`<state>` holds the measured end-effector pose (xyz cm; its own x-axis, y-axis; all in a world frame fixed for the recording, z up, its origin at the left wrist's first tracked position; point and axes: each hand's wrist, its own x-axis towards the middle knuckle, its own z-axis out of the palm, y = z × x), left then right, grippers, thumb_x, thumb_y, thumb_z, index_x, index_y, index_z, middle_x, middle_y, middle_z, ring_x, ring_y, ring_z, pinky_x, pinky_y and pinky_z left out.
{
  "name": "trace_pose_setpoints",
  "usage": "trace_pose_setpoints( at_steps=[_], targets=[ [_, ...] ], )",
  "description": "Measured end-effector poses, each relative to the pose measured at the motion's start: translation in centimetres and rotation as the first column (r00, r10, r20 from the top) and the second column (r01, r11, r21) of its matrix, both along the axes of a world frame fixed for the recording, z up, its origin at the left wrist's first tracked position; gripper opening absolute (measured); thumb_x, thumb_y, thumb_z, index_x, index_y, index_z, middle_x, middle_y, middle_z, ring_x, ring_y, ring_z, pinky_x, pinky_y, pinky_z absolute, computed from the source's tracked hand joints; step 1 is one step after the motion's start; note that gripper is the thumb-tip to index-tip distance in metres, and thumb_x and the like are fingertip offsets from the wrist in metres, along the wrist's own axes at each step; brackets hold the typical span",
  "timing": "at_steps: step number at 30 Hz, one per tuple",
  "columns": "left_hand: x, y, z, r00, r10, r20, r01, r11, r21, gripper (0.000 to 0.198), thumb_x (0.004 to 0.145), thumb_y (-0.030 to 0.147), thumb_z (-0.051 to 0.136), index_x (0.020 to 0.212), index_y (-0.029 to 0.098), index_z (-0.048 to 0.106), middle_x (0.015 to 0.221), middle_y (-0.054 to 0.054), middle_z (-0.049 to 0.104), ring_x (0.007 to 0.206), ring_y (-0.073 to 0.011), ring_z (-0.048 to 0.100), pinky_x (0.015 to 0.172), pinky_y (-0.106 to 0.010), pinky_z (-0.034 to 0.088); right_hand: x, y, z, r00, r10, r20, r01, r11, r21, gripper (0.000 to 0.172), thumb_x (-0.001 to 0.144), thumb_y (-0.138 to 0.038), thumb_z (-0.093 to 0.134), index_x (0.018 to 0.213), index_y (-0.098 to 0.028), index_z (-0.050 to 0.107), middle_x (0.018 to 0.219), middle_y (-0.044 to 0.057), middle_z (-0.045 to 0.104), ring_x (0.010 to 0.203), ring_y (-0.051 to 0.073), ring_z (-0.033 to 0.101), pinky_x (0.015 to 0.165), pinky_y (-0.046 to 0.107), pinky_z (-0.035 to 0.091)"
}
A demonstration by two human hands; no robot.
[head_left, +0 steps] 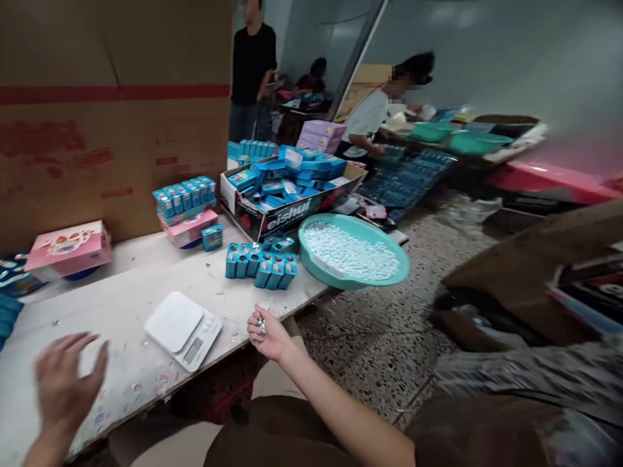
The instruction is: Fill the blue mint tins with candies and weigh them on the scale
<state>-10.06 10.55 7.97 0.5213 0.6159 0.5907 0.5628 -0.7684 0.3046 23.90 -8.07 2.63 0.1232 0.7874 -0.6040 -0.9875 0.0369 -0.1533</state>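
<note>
Above bench (117, 324): left hand (68, 383) open, right hand (270, 334) cupping perhaps three pieces (261, 324).

The kitchen scale (182, 329) is smooth white plastic, the teal basin (353, 251) glossy plastic, the bench top (109, 324) scuffed matt white-painted wood, and the cardboard sheet (107, 143) behind it rough, matt brown paper with flaking red paint.

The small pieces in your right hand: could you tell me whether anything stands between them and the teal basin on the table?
Nothing visible blocks the direct way from the small pieces in the right hand to the teal basin. The upright teal containers stand just left of that line.
</note>
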Motion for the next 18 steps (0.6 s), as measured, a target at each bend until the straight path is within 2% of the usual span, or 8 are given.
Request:
trace_pose_setpoints(
  at_steps=[2, 4, 6, 8, 10, 12, 15, 18],
  targets=[
    [9.3, -0.9, 0.7, 0.994, -0.091, -0.063, 0.099, 0.986, 0.136, 0.036, 0.076, 0.030, 0.060, 0.111, 0.028, 0.050, 0.105, -0.006, 0.058, 0.102, -0.0297, 0.052, 0.095, -0.051, 0.038, 0.9, -0.7, -0.5, 1.000, -0.009, -0.014, 0.009, 1.000, 0.003, 0.033, 0.091, -0.031, 0.047, 0.061, -0.018, 0.040, 0.045, -0.007, 0.041, 0.033, 0.003, 0.029, 0.032, 0.013, 0.011],
    [17.6, -1.2, 0.8, 0.973, -0.190, -0.132, 0.206, 0.971, 0.121, 0.041, 0.079, 0.033, 0.057, 0.118, 0.021, 0.049, 0.111, -0.010, 0.057, 0.107, -0.0283, 0.050, 0.096, -0.047, 0.039, 1.9, -1.3, -1.0, 0.999, 0.022, -0.035, -0.022, 1.000, 0.008, 0.033, 0.089, -0.033, 0.050, 0.061, -0.018, 0.040, 0.045, -0.008, 0.041, 0.032, 0.003, 0.028, 0.032, 0.013, 0.010],
    [24.1, -1.0, 0.2, 0.949, -0.258, -0.181, 0.269, 0.963, 0.035, 0.051, 0.079, 0.038, 0.057, 0.124, 0.018, 0.044, 0.120, -0.012, 0.054, 0.112, -0.0277, 0.048, 0.098, -0.045, 0.039, 2.9, -1.7, -1.5, 0.997, 0.065, -0.052, -0.065, 0.998, 0.015, 0.034, 0.088, -0.036, 0.050, 0.061, -0.018, 0.040, 0.045, -0.008, 0.040, 0.032, 0.003, 0.026, 0.032, 0.013, 0.008],
    [28.8, -0.4, -0.8, 0.928, -0.299, -0.222, 0.290, 0.954, -0.075, 0.061, 0.076, 0.039, 0.060, 0.129, 0.015, 0.040, 0.127, -0.014, 0.050, 0.118, -0.0289, 0.045, 0.101, -0.045, 0.038, 4.0, -1.8, -1.9, 0.993, 0.104, -0.063, -0.102, 0.994, 0.029, 0.035, 0.090, -0.037, 0.045, 0.062, -0.018, 0.040, 0.045, -0.007, 0.039, 0.032, 0.003, 0.025, 0.033, 0.013, 0.007],
    [31.8, 0.1, -1.6, 0.908, -0.317, -0.273, 0.272, 0.943, -0.192, 0.067, 0.072, 0.034, 0.063, 0.130, 0.012, 0.037, 0.132, -0.016, 0.047, 0.123, -0.0304, 0.042, 0.103, -0.045, 0.037, 4.9, -1.9, -2.1, 0.988, 0.138, -0.074, -0.133, 0.989, 0.058, 0.034, 0.091, -0.037, 0.042, 0.063, -0.017, 0.041, 0.046, -0.007, 0.039, 0.033, 0.003, 0.027, 0.033, 0.014, 0.007],
    [33.5, 0.4, -2.0, 0.896, -0.306, -0.322, 0.211, 0.931, -0.298, 0.069, 0.070, 0.027, 0.061, 0.132, 0.012, 0.035, 0.131, -0.017, 0.048, 0.122, -0.0305, 0.045, 0.101, -0.043, 0.039, 5.6, -2.1, -2.2, 0.984, 0.154, -0.086, -0.147, 0.986, 0.082, 0.032, 0.091, -0.036, 0.043, 0.064, -0.017, 0.042, 0.048, -0.006, 0.040, 0.034, 0.003, 0.028, 0.033, 0.014, 0.008],
    [34.8, 0.3, -1.9, 0.909, -0.234, -0.346, 0.084, 0.914, -0.397, 0.069, 0.069, 0.022, 0.056, 0.133, 0.017, 0.033, 0.126, -0.014, 0.053, 0.111, -0.0290, 0.055, 0.092, -0.041, 0.045, 6.4, -2.6, -2.2, 0.982, 0.155, -0.111, -0.145, 0.985, 0.093, 0.030, 0.089, -0.035, 0.046, 0.066, -0.017, 0.043, 0.050, -0.006, 0.041, 0.034, 0.003, 0.028, 0.033, 0.013, 0.009],
    [35.5, 0.1, -1.6, 0.930, -0.147, -0.338, -0.015, 0.902, -0.431, 0.060, 0.070, 0.024, 0.054, 0.128, 0.019, 0.039, 0.118, -0.011, 0.060, 0.102, -0.0279, 0.060, 0.087, -0.039, 0.047, 6.9, -3.1, -2.2, 0.977, 0.161, -0.139, -0.146, 0.983, 0.113, 0.028, 0.088, -0.034, 0.048, 0.067, -0.017, 0.043, 0.051, -0.006, 0.042, 0.035, 0.003, 0.029, 0.033, 0.013, 0.010]
  ],
)
